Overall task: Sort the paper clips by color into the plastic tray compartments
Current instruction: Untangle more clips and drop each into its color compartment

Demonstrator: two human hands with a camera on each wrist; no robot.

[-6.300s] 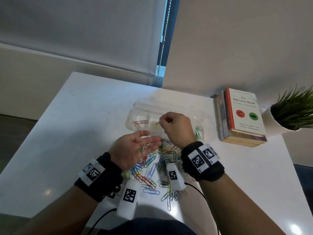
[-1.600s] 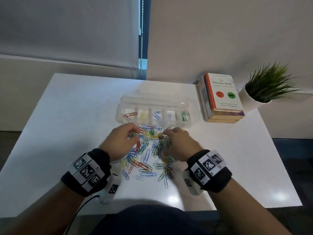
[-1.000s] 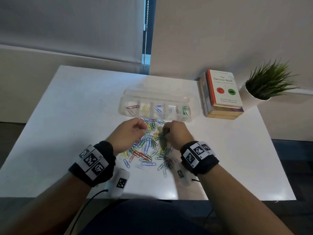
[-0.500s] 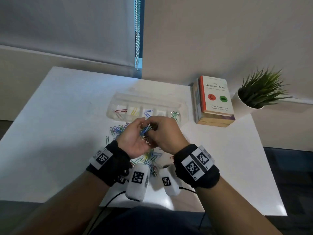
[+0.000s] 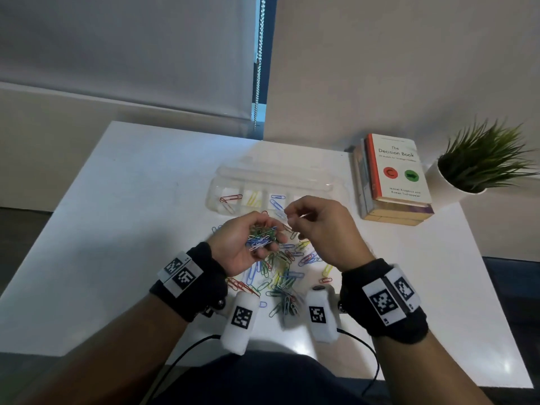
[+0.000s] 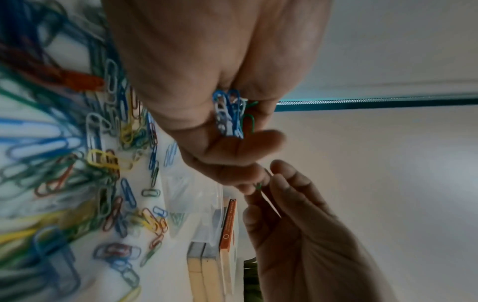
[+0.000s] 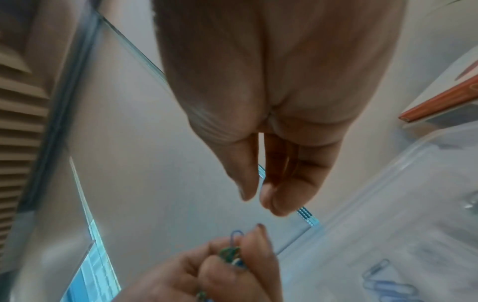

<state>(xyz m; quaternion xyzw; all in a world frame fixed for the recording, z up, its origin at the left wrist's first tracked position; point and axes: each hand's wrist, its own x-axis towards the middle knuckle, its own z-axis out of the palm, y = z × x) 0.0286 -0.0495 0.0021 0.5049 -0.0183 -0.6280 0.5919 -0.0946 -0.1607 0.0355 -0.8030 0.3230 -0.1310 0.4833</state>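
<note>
A clear plastic tray [image 5: 336, 187] lies at the table's far middle; its left compartments hold red clips [image 5: 230, 197], yellow clips [image 5: 253, 198] and blue clips [image 5: 276, 200]. My left hand [image 5: 268, 232] is raised palm up over the loose pile of coloured clips [image 5: 280, 270] and grips a bunch of blue, white and green clips [image 6: 229, 114]. My right hand [image 5: 289, 219] hovers just right of it, in front of the tray, thumb and forefinger pinched together [image 7: 254, 196]. A sliver of green clip [image 6: 258, 186] shows at its fingertips.
A stack of books [image 5: 394, 176] lies right of the tray, and a potted plant [image 5: 479, 165] stands at the far right corner. A blind chain [image 5: 258, 68] hangs behind the table. The wall runs along the far edge.
Both hands rose from the pile with the bunch of clips. Since half a second ago the right hand has drawn away from the left palm toward the tray.
</note>
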